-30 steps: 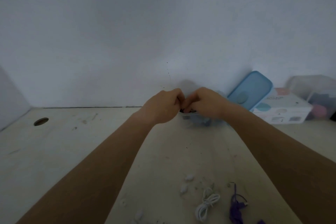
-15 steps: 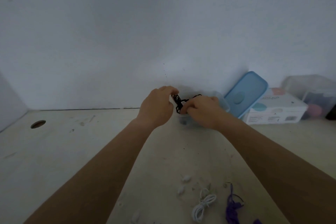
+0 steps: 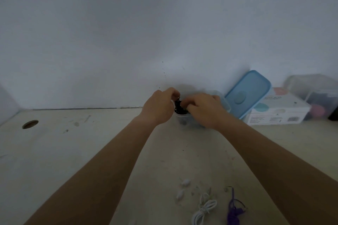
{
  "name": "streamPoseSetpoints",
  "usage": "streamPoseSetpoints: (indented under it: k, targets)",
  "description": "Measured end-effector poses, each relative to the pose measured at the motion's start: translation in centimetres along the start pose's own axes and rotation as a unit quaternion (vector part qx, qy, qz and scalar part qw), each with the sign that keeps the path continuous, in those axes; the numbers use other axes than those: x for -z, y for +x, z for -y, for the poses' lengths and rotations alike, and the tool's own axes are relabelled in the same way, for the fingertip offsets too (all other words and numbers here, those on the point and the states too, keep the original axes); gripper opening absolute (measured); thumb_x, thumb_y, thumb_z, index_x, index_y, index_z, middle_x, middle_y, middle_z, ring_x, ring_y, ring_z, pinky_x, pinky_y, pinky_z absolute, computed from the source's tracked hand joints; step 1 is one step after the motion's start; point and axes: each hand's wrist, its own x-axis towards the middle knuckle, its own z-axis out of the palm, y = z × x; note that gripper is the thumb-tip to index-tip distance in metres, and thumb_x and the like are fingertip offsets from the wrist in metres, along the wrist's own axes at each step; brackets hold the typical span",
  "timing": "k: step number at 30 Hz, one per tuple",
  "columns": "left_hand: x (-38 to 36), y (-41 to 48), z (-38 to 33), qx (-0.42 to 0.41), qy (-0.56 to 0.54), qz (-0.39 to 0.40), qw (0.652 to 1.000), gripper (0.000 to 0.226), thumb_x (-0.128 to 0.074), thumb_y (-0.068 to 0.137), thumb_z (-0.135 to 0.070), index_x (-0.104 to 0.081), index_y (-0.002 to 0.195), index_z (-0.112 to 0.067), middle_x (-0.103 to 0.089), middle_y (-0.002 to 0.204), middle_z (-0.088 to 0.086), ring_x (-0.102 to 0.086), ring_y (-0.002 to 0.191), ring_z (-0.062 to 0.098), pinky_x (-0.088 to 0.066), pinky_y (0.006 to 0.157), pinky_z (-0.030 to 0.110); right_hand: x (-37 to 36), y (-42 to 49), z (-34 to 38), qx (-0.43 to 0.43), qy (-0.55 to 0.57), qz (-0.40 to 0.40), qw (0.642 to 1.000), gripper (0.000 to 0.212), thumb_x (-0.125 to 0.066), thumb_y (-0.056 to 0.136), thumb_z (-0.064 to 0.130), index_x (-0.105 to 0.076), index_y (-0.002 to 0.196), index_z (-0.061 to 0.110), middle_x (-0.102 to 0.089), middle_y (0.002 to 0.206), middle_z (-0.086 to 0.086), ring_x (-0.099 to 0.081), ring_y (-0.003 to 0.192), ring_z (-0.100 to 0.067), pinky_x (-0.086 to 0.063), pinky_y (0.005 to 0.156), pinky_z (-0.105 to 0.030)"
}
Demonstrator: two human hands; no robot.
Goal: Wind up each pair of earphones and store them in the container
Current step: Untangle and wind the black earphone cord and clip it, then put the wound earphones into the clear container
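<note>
**Black earphones going into the container**

Both hands are working at the far side of the surface (image 3: pixel 54 151), right over the clear container (image 3: pixel 182 120) that is standing close to the wall. The left hand (image 3: pixel 159 106) is pinching the top of a black earphone bundle (image 3: pixel 177 107) between curled fingertips, while the right hand (image 3: pixel 204 109) is closed loosely around the other side of the same bundle, its fingers bent down into the container's mouth. The bundle is sitting at the rim, part of it inside; how tightly it is coiled is hard to tell, since the hands are covering much of it.

The step in hand appears to be tucking this wound pair in. To do it well, the person should be keeping the coil pinched until it is below the rim, pressing it down flat, and letting go with one hand at a time so that the loops are not springing open or catching on a finger as it lifts away.

The blue lid (image 3: pixel 247 93) is leaning just right of the container, against a white box (image 3: pixel 278 113). On the near part of the surface, white earphones (image 3: pixel 204 208) and purple earphones (image 3: pixel 233 213) are lying side by side, apparently waiting their turn, with small white ear tips (image 3: pixel 184 182) scattered to their left.
</note>
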Motion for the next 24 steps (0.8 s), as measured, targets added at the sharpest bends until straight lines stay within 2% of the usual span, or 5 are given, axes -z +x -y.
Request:
streamPoseSetpoints:
  k: [8, 12, 16, 19, 24]
  targets:
    - [0.6, 0.2, -1.3, -0.026, 0.144, 0.049, 0.988, 0.036, -0.041, 0.093, -0.004, -0.054, 0.123, -0.020, -0.060, 0.111, 0.014, -0.057, 0.097, 0.031, -0.050, 0.078, 0.041, 0.0, -0.1, -0.1, 0.020, -0.095, 0.078, 0.992, 0.036, -0.032, 0.102, 0.029, -0.068, 0.103, 0.031, -0.064, 0.102, 0.009, -0.048, 0.105, -0.020, -0.027, 0.092, -0.044]
    - [1.0, -0.7, -0.8, -0.021, 0.035, -0.012, 0.999, 0.040, -0.044, 0.089, 0.000, -0.061, 0.120, -0.019, -0.070, 0.117, 0.006, -0.065, 0.103, 0.025, -0.053, 0.087, 0.038, 0.0, 0.1, 0.3, 0.021, -0.136, 0.097, 0.986, 0.034, -0.031, 0.104, 0.030, -0.065, 0.110, 0.028, -0.062, 0.117, 0.006, -0.046, 0.110, -0.023, -0.028, 0.092, -0.046]
    - [1.4, -2.5, -0.3, -0.005, -0.031, -0.083, 0.996, 0.040, -0.045, 0.092, 0.000, -0.064, 0.121, -0.020, -0.070, 0.120, -0.001, -0.065, 0.111, 0.017, -0.052, 0.096, 0.034, 0.0, -0.2, 0.5, 0.008, -0.073, 0.045, 0.996, 0.037, -0.036, 0.097, 0.030, -0.071, 0.090, 0.020, -0.068, 0.094, 0.003, -0.054, 0.097, -0.019, -0.025, 0.081, -0.039]
    - [2.1, -4.1, -0.3, 0.019, -0.048, -0.085, 0.995, 0.041, -0.045, 0.090, -0.001, -0.063, 0.120, -0.023, -0.070, 0.116, -0.007, -0.064, 0.107, 0.012, -0.052, 0.095, 0.034, 0.4, -1.0, 1.0, 0.011, -0.068, -0.010, 0.998, 0.036, -0.038, 0.093, 0.029, -0.074, 0.092, 0.021, -0.070, 0.100, 0.003, -0.055, 0.098, -0.019, -0.020, 0.078, -0.037]
    - [3.3, -7.3, -1.5, 0.035, -0.070, -0.053, 0.996, 0.036, -0.049, 0.088, -0.002, -0.066, 0.113, -0.022, -0.069, 0.106, -0.009, -0.062, 0.090, 0.009, -0.051, 0.088, 0.027, 1.9, -3.2, 2.6, -0.006, -0.032, -0.040, 0.999, 0.035, -0.042, 0.094, 0.021, -0.075, 0.098, 0.030, -0.067, 0.107, 0.008, -0.056, 0.104, -0.018, -0.024, 0.090, -0.037]
